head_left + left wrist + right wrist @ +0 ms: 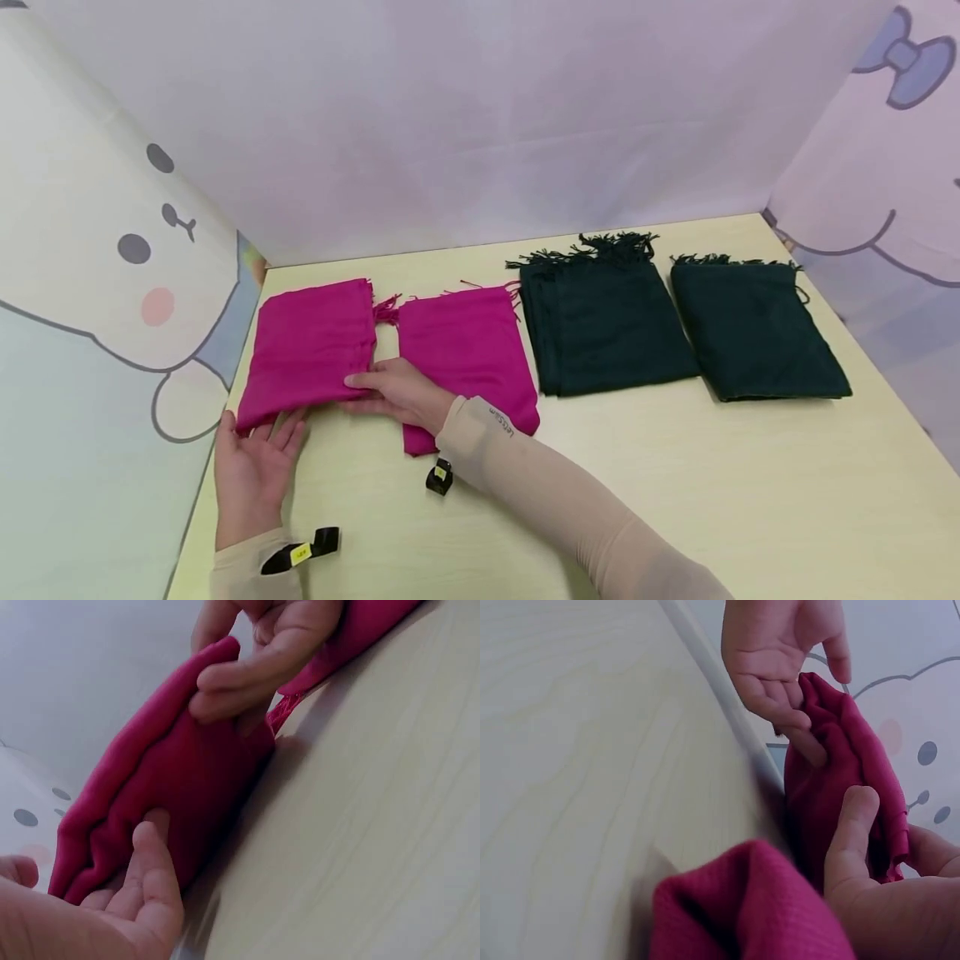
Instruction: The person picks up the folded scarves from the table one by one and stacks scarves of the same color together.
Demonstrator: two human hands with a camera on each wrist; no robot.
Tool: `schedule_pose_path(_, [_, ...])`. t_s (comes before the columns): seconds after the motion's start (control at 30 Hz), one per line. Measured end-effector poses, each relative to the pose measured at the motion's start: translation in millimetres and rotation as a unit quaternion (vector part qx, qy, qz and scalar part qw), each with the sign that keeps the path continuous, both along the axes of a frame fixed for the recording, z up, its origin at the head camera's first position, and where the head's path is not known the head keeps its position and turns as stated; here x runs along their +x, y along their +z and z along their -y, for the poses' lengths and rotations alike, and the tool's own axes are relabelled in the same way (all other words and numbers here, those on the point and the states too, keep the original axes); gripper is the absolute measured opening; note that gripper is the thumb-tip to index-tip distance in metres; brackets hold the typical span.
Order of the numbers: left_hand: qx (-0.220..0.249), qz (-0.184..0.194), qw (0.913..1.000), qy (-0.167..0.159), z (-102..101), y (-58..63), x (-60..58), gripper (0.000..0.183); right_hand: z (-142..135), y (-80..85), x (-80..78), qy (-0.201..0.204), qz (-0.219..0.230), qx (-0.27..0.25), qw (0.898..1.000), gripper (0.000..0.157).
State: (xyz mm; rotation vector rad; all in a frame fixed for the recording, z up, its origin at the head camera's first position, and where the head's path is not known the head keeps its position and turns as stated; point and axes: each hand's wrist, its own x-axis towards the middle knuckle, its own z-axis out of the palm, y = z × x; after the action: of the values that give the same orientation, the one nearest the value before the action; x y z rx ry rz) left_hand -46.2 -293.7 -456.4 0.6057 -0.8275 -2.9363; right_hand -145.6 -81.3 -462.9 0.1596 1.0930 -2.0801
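A folded magenta scarf [311,350] lies at the table's left end, its front edge lifted. My right hand [397,393] pinches the scarf's front right corner, thumb on one face and fingers on the other. At the front left corner, my left hand [253,475] has its palm up. Its fingertips touch the underside of the scarf [180,780], as the left wrist view shows, while its thumb stands off to the side. A second folded magenta scarf [465,342] lies just to the right, partly beneath my right forearm.
Two folded dark green scarves lie further right: one with a long fringe [607,333], the other [757,333] near the right edge. The pale wooden table [675,483] meets fabric walls with cartoon prints [180,225] at the back and sides.
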Motion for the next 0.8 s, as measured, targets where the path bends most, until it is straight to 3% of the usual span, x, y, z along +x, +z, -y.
schedule_pose_path(0.1, [0.015, 0.048, 0.9987, -0.006, 10, -3.2, -1.6, 0.045, -1, -1.4, -0.9, -0.007, -0.007, 0.004, 1.0, 0.023])
schedule_pose_path(0.2, [0.023, 0.063, 0.9978, -0.004, 15, -5.7, -3.4, 0.034, -2, -2.0, -1.2, -0.008, -0.008, 0.011, 1.0, 0.023])
schedule_pose_path(0.37, [0.038, 0.027, 0.9988, 0.014, 13, -6.5, -3.3, 0.019, -4, 1.0, -0.2, 0.017, 0.001, 0.008, 1.0, 0.018])
schedule_pose_path(0.53, [0.043, 0.008, 0.9987, 0.027, 9, -7.0, -3.9, 0.012, -5, 2.6, 1.4, 0.03, -0.007, 0.009, 0.999, 0.024])
schedule_pose_path(0.67, [0.005, 0.02, 0.9997, 0.011, 7, -6.1, -2.5, 0.007, -4, 1.4, 4.3, 0.019, -0.006, 0.017, 1.0, 0.029])
schedule_pose_path(0.8, [-0.066, 0.032, 0.9971, -0.022, 6, -1.5, 0.1, 0.01, -3, -1.1, 5.6, 0.007, -0.012, 0.016, 1.0, 0.033])
